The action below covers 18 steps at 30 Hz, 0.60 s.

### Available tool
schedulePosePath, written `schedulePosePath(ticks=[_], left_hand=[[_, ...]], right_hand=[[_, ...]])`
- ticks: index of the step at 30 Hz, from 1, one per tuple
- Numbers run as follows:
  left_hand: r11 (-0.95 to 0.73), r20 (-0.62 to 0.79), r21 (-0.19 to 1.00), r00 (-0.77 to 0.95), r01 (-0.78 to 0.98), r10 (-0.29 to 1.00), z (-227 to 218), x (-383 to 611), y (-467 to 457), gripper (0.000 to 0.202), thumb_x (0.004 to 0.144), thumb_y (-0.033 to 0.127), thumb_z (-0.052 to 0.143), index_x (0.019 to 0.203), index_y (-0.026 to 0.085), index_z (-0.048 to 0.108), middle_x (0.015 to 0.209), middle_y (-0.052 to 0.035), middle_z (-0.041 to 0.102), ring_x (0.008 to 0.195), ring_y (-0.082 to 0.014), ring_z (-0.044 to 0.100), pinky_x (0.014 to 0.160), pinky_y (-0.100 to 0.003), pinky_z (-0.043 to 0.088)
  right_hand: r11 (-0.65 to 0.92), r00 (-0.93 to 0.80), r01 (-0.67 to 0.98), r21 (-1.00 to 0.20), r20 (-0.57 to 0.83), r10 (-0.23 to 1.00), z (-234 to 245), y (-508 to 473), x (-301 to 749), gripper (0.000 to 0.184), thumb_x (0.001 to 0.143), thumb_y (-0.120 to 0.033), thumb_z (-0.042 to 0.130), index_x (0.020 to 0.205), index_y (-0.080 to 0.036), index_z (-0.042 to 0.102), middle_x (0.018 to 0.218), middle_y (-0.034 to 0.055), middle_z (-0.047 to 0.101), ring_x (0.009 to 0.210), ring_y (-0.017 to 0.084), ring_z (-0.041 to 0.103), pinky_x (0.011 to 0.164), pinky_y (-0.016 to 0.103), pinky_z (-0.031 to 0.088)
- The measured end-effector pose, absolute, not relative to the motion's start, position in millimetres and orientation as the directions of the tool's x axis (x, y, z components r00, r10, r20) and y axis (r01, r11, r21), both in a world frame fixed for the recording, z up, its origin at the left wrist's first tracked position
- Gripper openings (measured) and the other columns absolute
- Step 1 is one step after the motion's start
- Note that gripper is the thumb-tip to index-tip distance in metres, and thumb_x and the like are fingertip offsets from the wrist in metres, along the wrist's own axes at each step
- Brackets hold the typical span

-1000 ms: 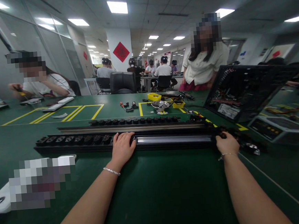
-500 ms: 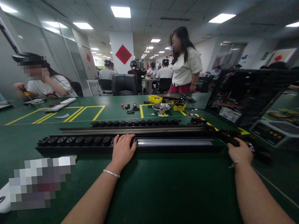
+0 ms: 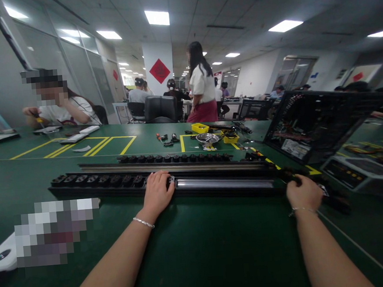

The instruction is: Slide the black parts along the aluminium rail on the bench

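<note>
A long black rail (image 3: 226,185) lies across the green table, its left half filled with a row of black power sockets (image 3: 90,179) and its right half a bare, shiny channel. My left hand (image 3: 158,190) is closed over the socket at the right end of that row, fingers bent across it and thumb at its right side. Off the rail's right end, my right hand (image 3: 304,192) is closed on a black socket among several dark ones (image 3: 335,200); its fingertips are partly hidden. Behind lie a second rail (image 3: 180,163) and another row of sockets (image 3: 176,159).
A white device (image 3: 3,255) lies at left. Farther back are a metal bowl (image 3: 207,138), yellow bins (image 3: 200,127) and small tools (image 3: 166,140). An open computer case (image 3: 322,124) and a grey box (image 3: 356,172) stand at right. A co-worker (image 3: 69,109) sits across at left.
My right hand has shifted slightly left and turned, its fingers curled in more. My left hand stays on the socket. The person standing in the background has walked left.
</note>
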<state>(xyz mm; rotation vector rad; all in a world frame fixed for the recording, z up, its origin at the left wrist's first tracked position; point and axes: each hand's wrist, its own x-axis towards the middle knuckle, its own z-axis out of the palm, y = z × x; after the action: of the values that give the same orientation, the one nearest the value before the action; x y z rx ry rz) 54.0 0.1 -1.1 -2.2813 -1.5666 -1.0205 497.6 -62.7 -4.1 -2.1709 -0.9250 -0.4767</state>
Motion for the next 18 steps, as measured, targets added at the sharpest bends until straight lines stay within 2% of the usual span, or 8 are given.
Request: schedulePosePath(ticks=[4,8,10,13,18], left_hand=[[-0.415,0.62,0.216,0.204,0.884,0.758,0.2,54.4,-0.3,0.023,0.083,0.031,0.047,0.1,0.021,0.059,0.106,-0.0075,0.065,0.111,-0.0246,0.053,0.106,-0.046,0.029],[-0.419,0.617,0.21,0.213,0.884,0.758,1.7,53.7,-0.7,0.025,0.083,0.034,0.048,0.1,0.022,0.062,0.104,-0.0071,0.067,0.114,-0.0251,0.051,0.106,-0.046,0.029],[-0.422,0.617,0.209,0.216,0.882,0.757,2.3,53.4,-1.2,0.026,0.083,0.035,0.049,0.1,0.022,0.063,0.103,-0.0073,0.068,0.115,-0.0254,0.051,0.106,-0.046,0.029],[-0.425,0.624,0.203,0.218,0.882,0.751,2.5,53.4,-1.9,0.027,0.084,0.036,0.049,0.101,0.022,0.065,0.104,-0.0064,0.069,0.116,-0.0256,0.051,0.107,-0.048,0.028],[-0.435,0.646,0.144,0.248,0.889,0.722,3.0,55.3,-4.4,0.03,0.086,0.037,0.046,0.102,0.021,0.066,0.102,-0.0051,0.071,0.119,-0.0258,0.049,0.109,-0.049,0.022]], right_hand=[[-0.278,0.45,0.893,-0.355,0.665,0.596,4.2,-52.0,456.2,0.041,0.079,-0.024,0.038,0.11,-0.011,0.061,0.116,0.013,0.061,0.112,0.024,0.051,0.1,0.04,0.035],[-0.107,0.231,0.967,-0.23,0.623,0.747,2.7,-41.3,406.8,0.042,0.085,-0.029,0.037,0.117,-0.012,0.059,0.125,0.0121,0.057,0.121,0.023,0.044,0.104,0.04,0.032],[-0.078,0.172,0.979,-0.186,0.564,0.808,-0.3,-38.8,387.6,0.044,0.087,-0.033,0.036,0.122,-0.016,0.056,0.132,0.0097,0.053,0.127,0.024,0.038,0.105,0.044,0.029],[-0.09,0.143,0.987,-0.134,0.47,0.871,-4.5,-37.9,373.5,0.043,0.091,-0.035,0.03,0.12,-0.021,0.058,0.136,0.0056,0.05,0.129,0.023,0.037,0.106,0.048,0.025],[-0.117,0.141,0.99,-0.085,0.41,0.901,-5.3,-38.2,374.3,0.045,0.093,-0.037,0.027,0.12,-0.023,0.059,0.138,0.0024,0.048,0.128,0.02,0.039,0.106,0.045,0.025]])
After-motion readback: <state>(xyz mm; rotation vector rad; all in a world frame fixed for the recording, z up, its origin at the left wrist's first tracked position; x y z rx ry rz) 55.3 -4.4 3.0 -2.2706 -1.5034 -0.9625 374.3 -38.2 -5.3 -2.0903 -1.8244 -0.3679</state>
